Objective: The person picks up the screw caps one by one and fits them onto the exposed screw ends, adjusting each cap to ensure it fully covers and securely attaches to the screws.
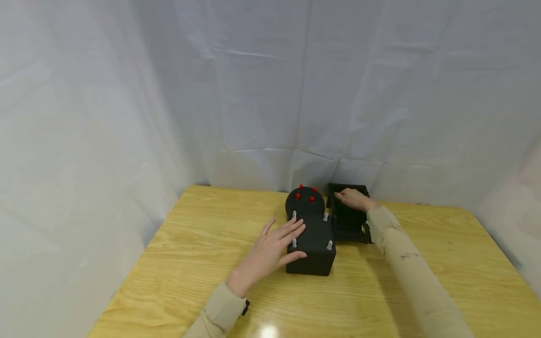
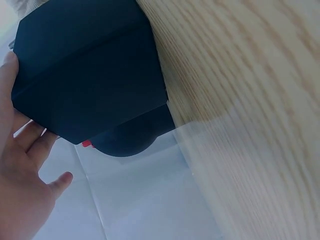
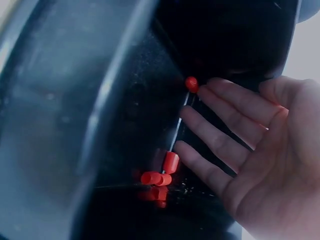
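Observation:
A black square block (image 1: 316, 241) with white pegs at its corners stands mid-table. My left hand (image 1: 274, 248) lies flat against its left side and top edge, fingers straight; in the left wrist view the left hand (image 2: 22, 195) touches the block (image 2: 90, 70). Behind the block sits a black round block (image 1: 305, 203) with red pegs (image 1: 312, 199) on top. To the right is a black open box (image 1: 349, 226). My right hand (image 1: 352, 198) reaches into it, and the right hand (image 3: 255, 160) spreads straight fingers beside loose red pegs (image 3: 171, 162) on the box floor.
The wooden table (image 1: 203, 263) is enclosed by white sheeting (image 1: 253, 94) at the back and sides. The round block (image 2: 125, 137) peeks out behind the square one in the left wrist view. Bare tabletop lies left of and in front of the blocks.

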